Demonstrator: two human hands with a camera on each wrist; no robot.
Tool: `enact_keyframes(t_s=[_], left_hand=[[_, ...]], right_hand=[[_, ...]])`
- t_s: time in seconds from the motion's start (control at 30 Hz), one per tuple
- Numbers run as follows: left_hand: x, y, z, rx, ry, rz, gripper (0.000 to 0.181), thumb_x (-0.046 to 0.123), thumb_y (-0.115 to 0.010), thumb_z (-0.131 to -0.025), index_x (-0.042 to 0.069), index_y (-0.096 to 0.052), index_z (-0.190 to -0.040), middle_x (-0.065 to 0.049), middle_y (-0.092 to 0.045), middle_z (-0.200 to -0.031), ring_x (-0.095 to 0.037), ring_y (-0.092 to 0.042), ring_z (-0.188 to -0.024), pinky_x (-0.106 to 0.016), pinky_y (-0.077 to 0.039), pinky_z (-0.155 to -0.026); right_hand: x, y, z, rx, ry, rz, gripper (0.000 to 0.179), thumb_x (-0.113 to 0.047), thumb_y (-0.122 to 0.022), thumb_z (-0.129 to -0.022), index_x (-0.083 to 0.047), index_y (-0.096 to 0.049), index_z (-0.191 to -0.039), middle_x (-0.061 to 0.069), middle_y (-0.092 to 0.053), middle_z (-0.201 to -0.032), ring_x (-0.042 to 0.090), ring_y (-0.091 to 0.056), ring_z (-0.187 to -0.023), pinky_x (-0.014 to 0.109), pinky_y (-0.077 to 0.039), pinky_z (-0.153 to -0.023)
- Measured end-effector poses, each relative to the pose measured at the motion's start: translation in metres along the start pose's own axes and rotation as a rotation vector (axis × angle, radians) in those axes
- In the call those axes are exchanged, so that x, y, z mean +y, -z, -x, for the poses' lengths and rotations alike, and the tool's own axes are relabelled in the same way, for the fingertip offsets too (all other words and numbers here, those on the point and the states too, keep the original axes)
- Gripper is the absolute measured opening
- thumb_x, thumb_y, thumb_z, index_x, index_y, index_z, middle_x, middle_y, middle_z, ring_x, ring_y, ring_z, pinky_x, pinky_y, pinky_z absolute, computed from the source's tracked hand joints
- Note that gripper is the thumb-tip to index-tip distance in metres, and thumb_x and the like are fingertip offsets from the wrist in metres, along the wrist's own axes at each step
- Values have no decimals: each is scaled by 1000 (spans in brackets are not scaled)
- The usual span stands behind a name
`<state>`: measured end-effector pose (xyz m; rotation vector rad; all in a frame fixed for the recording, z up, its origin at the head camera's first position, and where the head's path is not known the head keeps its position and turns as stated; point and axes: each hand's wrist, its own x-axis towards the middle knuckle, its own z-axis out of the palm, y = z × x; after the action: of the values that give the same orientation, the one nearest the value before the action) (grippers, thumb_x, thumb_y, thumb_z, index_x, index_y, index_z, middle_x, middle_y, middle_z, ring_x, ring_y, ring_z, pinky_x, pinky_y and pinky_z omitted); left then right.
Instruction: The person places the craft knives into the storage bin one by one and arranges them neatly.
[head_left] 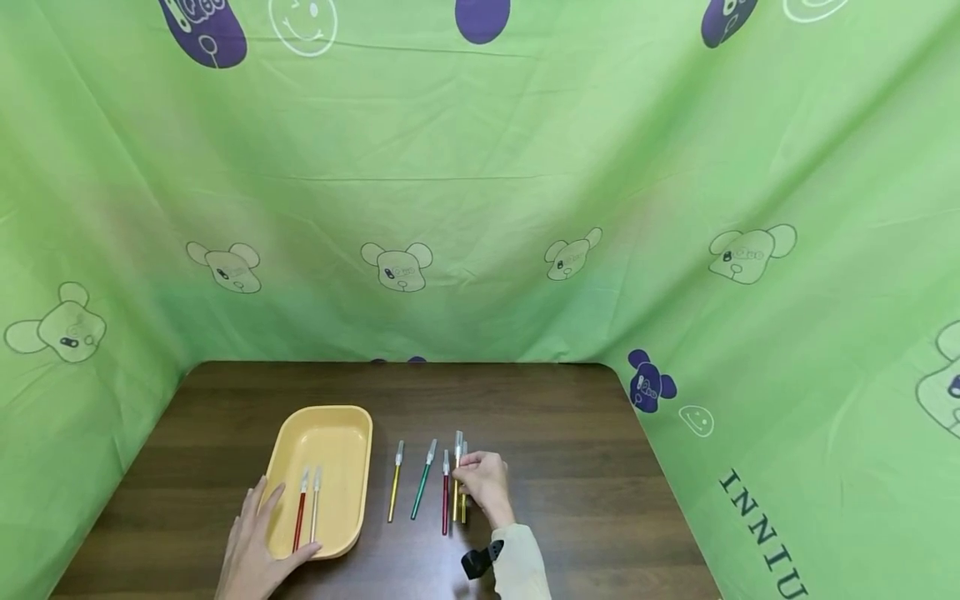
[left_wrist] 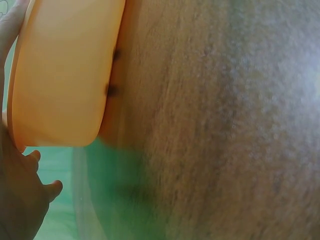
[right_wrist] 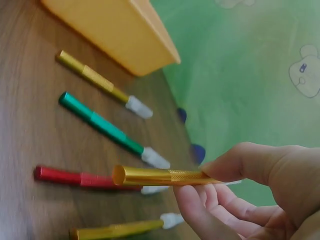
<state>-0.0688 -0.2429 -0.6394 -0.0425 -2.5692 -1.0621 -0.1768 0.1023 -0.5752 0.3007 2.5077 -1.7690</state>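
My right hand [head_left: 483, 483] pinches a gold craft knife [right_wrist: 147, 176] with a clear-capped tip between thumb and fingers, raised over the table in the right wrist view. Under and beside it lie a red craft knife [head_left: 446, 500] and another gold craft knife [right_wrist: 120, 230]. My left hand [head_left: 255, 542] rests against the yellow tray [head_left: 362, 492], fingers spread along its left side and thumb at the near rim. Inside the tray lie a red craft knife [head_left: 300, 518] and a silver craft knife [head_left: 315, 508], side by side.
Between the tray and my right hand lie a gold craft knife [head_left: 393, 492] and a green craft knife [head_left: 422, 492], both with capped tips pointing away. The brown wooden table [head_left: 585, 500] is bounded by a green printed curtain [head_left: 480, 167] at the back and sides.
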Motion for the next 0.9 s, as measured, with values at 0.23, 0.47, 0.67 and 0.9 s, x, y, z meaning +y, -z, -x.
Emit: enact_keyframes(t_s=[0.23,0.47,0.67,0.9], left_hand=[[2,1,-1,-3,-5,2,103,37,-96,-70,8,-46,-154,-24,-27,-167,-59,-23,-150,-83,-18,-113],[1,1,-2,6,-12,-9,103,37,-96,-69,8,-46,-154,-24,-28,-166,-57,-22,-151,-81,-19,-114],[0,1,-1,4,-5,-11,103,38,-96,-70,8,-46,-155,-24,-28,-166,-58,-23,-150,-81,-19,-114],[1,-1,-1,12,-7,-6,102,37,-97,-69,8,-47,-153,-23,-29,-167,-59,-25,-149,-82,-20,-112]], right_hand=[[-11,-11,3,-57,10,-36,12,10,-70,-76,8,-72,-88,12,-75,-77,19,-71,-59,38,-64,-60],[-25,-24,5,-111,28,-65,12,9,-70,-75,7,-72,-86,11,-75,-75,15,-69,-58,36,-64,-59],[-40,-36,6,-167,29,-127,14,11,-69,-74,8,-72,-88,9,-74,-76,14,-69,-59,39,-65,-63],[-48,-49,6,-223,12,-180,18,12,-66,-75,12,-70,-93,15,-75,-79,12,-66,-59,34,-64,-62]])
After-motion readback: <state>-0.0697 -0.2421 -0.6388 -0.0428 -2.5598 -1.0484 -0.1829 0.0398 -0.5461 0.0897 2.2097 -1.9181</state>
